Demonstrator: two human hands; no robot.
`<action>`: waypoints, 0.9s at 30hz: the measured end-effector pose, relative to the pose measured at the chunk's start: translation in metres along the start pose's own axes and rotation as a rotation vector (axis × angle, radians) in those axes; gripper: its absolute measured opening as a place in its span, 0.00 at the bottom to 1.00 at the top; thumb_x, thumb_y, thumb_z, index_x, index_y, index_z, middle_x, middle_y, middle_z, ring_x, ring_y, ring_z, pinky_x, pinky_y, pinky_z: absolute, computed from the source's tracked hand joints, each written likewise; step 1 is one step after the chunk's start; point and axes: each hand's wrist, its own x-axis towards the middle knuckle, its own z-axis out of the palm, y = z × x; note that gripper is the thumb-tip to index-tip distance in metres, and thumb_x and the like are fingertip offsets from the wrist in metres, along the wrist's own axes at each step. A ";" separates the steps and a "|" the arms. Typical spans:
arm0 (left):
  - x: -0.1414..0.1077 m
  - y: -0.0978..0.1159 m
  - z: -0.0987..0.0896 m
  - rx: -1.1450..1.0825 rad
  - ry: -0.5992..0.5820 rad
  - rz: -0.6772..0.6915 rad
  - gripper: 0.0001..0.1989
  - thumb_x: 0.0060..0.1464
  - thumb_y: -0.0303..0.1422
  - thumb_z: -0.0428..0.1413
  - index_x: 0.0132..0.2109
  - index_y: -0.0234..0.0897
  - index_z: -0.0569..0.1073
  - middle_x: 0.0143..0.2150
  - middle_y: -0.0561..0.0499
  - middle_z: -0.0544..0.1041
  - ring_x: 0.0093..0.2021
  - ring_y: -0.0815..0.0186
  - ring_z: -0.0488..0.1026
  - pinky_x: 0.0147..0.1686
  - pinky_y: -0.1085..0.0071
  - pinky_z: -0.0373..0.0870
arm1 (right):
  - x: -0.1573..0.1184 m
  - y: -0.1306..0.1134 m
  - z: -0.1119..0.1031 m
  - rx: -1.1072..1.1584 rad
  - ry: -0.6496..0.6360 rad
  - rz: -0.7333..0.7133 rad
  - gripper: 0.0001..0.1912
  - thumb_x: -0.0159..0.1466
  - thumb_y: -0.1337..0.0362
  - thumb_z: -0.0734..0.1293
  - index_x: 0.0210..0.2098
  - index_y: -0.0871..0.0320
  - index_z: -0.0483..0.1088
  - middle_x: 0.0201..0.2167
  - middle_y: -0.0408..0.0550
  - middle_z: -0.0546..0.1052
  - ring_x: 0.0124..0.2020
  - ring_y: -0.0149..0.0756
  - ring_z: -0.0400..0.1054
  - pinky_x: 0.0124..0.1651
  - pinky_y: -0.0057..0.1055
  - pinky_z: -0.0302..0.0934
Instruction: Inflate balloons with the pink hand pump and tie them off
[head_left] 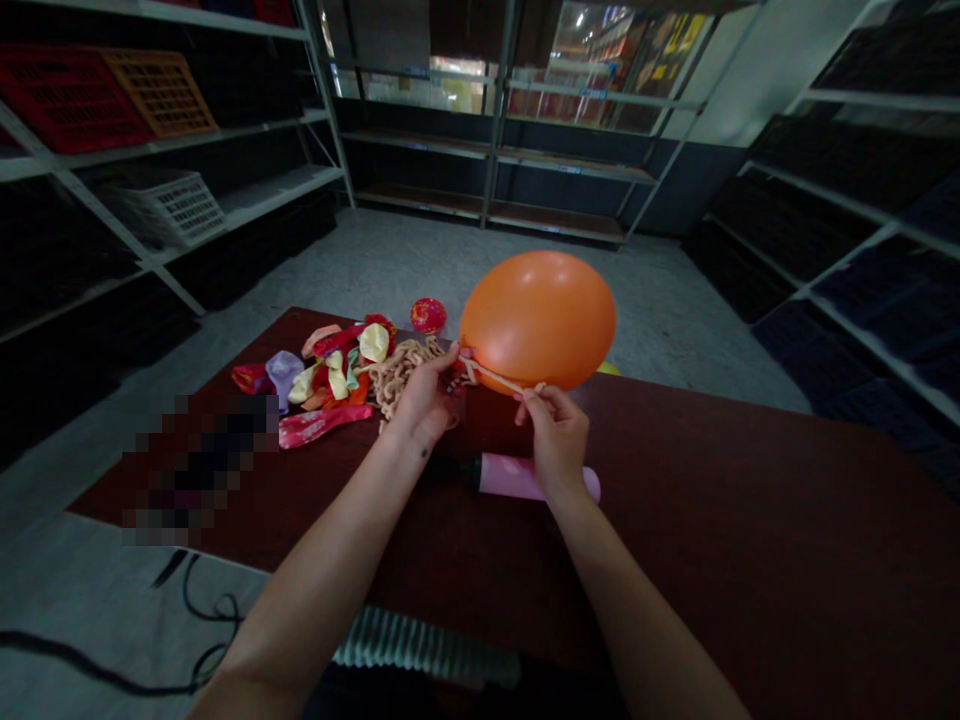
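Observation:
An inflated orange balloon (541, 315) is held above the dark red table (712, 500), its neck at the fingers of my left hand (433, 392). A beige cord (491, 374) runs from that neck to my right hand (555, 432), whose thumb and finger pinch it. Both hands are closed. Beneath my right hand lies a pink hand pump (514, 476) with a black end, partly covered by the wrist. Left of my left hand is a tangled heap of beige cord (401, 378).
Several limp balloons (330, 375) in mixed colours lie left of the cord. A small red balloon (428, 315) shows past the table's far edge. Shelves hold a red crate (71, 98), an orange crate (159, 92) and a white basket (176, 207). A black cable (97, 665) lies on the floor.

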 end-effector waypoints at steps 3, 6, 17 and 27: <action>-0.004 0.002 0.004 0.100 -0.018 0.127 0.10 0.61 0.33 0.67 0.31 0.36 0.83 0.31 0.50 0.81 0.30 0.68 0.75 0.30 0.76 0.68 | 0.002 -0.001 -0.001 -0.005 -0.011 -0.048 0.14 0.64 0.54 0.70 0.23 0.50 0.69 0.20 0.39 0.71 0.27 0.36 0.69 0.38 0.35 0.67; -0.009 0.005 0.008 0.320 -0.100 0.321 0.05 0.58 0.29 0.69 0.32 0.37 0.85 0.33 0.49 0.83 0.33 0.66 0.76 0.33 0.74 0.70 | 0.004 -0.001 -0.003 -0.008 -0.004 -0.088 0.14 0.64 0.52 0.70 0.26 0.50 0.68 0.22 0.39 0.71 0.29 0.36 0.69 0.38 0.35 0.67; -0.008 -0.009 -0.003 0.672 -0.397 0.452 0.09 0.52 0.22 0.71 0.39 0.40 0.87 0.37 0.47 0.84 0.36 0.64 0.76 0.40 0.73 0.69 | 0.006 -0.008 -0.001 0.076 0.089 -0.118 0.11 0.66 0.52 0.67 0.34 0.51 0.68 0.38 0.44 0.80 0.36 0.34 0.75 0.44 0.35 0.72; -0.011 -0.005 -0.001 0.834 -0.372 0.445 0.10 0.50 0.20 0.71 0.30 0.43 0.86 0.31 0.48 0.83 0.34 0.62 0.73 0.37 0.73 0.65 | 0.011 0.001 -0.002 0.096 -0.089 -0.071 0.10 0.66 0.53 0.67 0.32 0.50 0.70 0.33 0.43 0.80 0.39 0.36 0.77 0.50 0.38 0.73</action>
